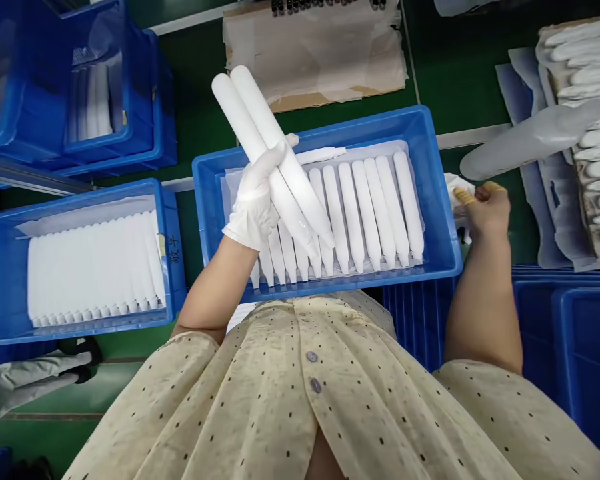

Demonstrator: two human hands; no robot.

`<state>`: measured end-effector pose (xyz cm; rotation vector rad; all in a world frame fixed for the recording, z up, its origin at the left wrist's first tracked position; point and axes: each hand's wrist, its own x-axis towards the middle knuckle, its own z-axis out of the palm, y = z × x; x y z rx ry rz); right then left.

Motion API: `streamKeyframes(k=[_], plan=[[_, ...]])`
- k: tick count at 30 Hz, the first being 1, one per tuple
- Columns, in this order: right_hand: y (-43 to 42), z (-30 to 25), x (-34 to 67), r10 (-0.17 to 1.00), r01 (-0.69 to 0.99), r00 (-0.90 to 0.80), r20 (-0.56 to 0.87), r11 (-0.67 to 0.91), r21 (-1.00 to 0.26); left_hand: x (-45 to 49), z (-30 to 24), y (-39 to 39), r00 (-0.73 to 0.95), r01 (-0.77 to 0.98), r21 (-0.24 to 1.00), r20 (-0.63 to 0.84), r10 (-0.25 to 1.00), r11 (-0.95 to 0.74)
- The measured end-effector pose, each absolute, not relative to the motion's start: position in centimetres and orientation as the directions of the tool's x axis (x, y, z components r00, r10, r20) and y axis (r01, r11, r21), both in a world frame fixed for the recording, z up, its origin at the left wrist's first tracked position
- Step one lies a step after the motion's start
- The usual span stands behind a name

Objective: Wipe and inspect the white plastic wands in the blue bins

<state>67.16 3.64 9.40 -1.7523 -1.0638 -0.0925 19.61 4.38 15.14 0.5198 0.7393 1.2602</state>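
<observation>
Clutching two white tapered tubes point(260, 140) around their middles, the gloved left hand point(254, 200) holds them tilted up above a blue plastic crate point(437, 200), its grip fully closed. Below, a row of matching tubes point(365, 213) lies side by side on a white liner in that crate. The right hand point(487, 210), bare except for tan finger cots point(463, 195), sits just past the crate's right rim, its fingers curled against a white cloth point(453, 187) (whether the grip actually has hold of it, I cannot tell). A second blue crate point(0, 287), packed with white tubes point(93, 267), stands to the left, and more white tubes point(593, 133) lie stacked at the far right.
</observation>
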Motion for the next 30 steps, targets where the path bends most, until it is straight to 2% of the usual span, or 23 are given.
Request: streamKeyframes(k=[2,3,4,5,6,7,8,9,10,12,14,16,18,20,22,26,30], plan=[[2.3,9.0,66.1,0.582,0.663,0.706,0.403,-0.344,-0.665,19.6,15.1,4.5,0.139,-0.658,0.714,-0.200,0.970,0.242],[1.7,9.2,65.7,0.529,0.595,0.778,0.339,-0.446,-0.668,19.5,15.0,4.6,0.139,-0.660,0.712,-0.196,0.971,0.238],[1.2,9.7,65.1,0.464,0.516,0.836,0.294,-0.482,-0.708,19.5,15.0,4.6,0.138,-0.662,0.711,-0.194,0.971,0.236],[0.7,10.4,64.4,0.421,0.455,0.865,0.275,-0.422,-0.784,19.5,15.0,4.6,0.136,-0.664,0.710,-0.195,0.971,0.235],[0.1,11.3,63.3,0.425,0.422,0.861,0.281,-0.285,-0.861,19.4,15.0,4.6,0.137,-0.664,0.710,-0.195,0.971,0.236],[-0.5,12.4,61.9,0.473,0.408,0.822,0.317,-0.103,-0.907,19.5,14.9,4.5,0.141,-0.663,0.710,-0.193,0.971,0.238],[-1.3,13.5,59.8,0.541,0.429,0.728,0.422,0.122,-0.895,19.5,14.9,4.5,0.151,-0.662,0.710,-0.187,0.971,0.240],[-2.1,14.5,57.3,0.629,0.455,0.549,0.551,0.328,-0.828,19.6,14.8,4.5,0.164,-0.665,0.706,-0.179,0.970,0.243],[-3.0,15.4,54.3,0.697,0.450,0.352,0.625,0.460,-0.765,19.7,14.7,4.4,0.179,-0.668,0.702,-0.171,0.969,0.248],[-4.6,16.3,47.6,0.672,0.494,0.036,0.740,0.631,-0.598,20.0,14.5,4.2,0.196,-0.670,0.698,-0.161,0.967,0.252],[-5.4,16.2,41.5,0.601,0.542,-0.262,0.755,0.739,-0.400,20.3,14.4,3.9,0.203,-0.672,0.697,-0.154,0.967,0.252],[-5.1,15.5,37.3,0.571,0.527,-0.413,0.709,0.785,-0.326,20.4,14.4,3.4,0.188,-0.683,0.697,-0.124,0.974,0.220],[-4.0,14.7,35.4,0.523,0.527,-0.485,0.701,0.814,-0.243,20.3,14.5,2.9,0.185,-0.693,0.690,-0.109,0.977,0.209],[-2.9,14.2,35.2,0.491,0.556,-0.460,0.739,0.809,-0.191,20.0,14.6,2.5,0.232,-0.691,0.672,-0.143,0.962,0.267],[-2.5,14.0,35.7,0.479,0.562,-0.426,0.767,0.805,-0.191,19.5,14.6,2.3,0.284,-0.687,0.647,-0.178,0.942,0.329],[-3.8,14.0,36.5,0.456,0.516,-0.544,0.705,0.844,-0.148,18.7,14.9,2.4,0.263,-0.712,0.637,-0.149,0.953,0.296],[-4.6,14.5,36.1,0.458,0.530,-0.514,0.726,0.835,-0.151,18.8,16.2,2.1,0.288,-0.696,0.634,-0.184,0.940,0.337]])
